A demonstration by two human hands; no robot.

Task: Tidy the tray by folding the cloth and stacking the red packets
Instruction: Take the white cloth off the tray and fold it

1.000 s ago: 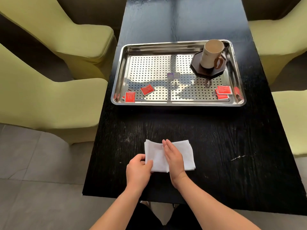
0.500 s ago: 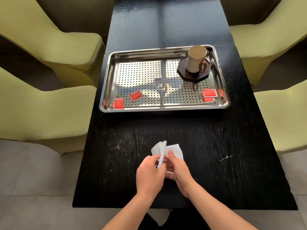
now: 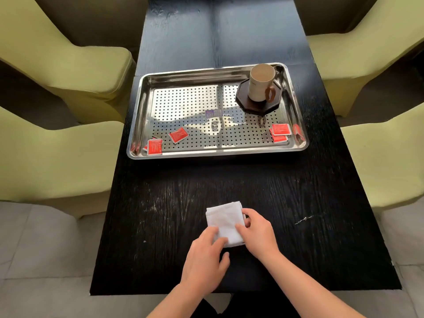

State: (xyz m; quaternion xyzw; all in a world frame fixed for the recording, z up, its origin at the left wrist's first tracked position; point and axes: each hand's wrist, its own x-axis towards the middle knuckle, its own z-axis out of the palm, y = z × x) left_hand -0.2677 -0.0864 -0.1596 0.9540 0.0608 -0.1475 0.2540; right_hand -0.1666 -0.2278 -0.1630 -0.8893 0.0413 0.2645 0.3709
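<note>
Cloth is down to a small white square now, lying on the black table at the 6 o'clock end, well apart from the tray up at 12 o'clock. Left hand has its fingers laid fairly flat on the near-left corner, pressing it down and gripping nothing. Right hand is curled over the cloth's 3 o'clock edge, thumb on top, and looks like it's pinching that edge.

So I'd say we're at the tail end of the folding step, just squaring and flattening the bundle. The red packets are untouched: a few scattered round the tray's 7 o'clock corner, a couple overlapping at its 4 o'clock corner. A mug on a dark coaster sits at 1 o'clock.

Next move, as I see it: carry the folded cloth to a bare patch of the tray without letting it spring open, then gather both packet groups into one pile.
</note>
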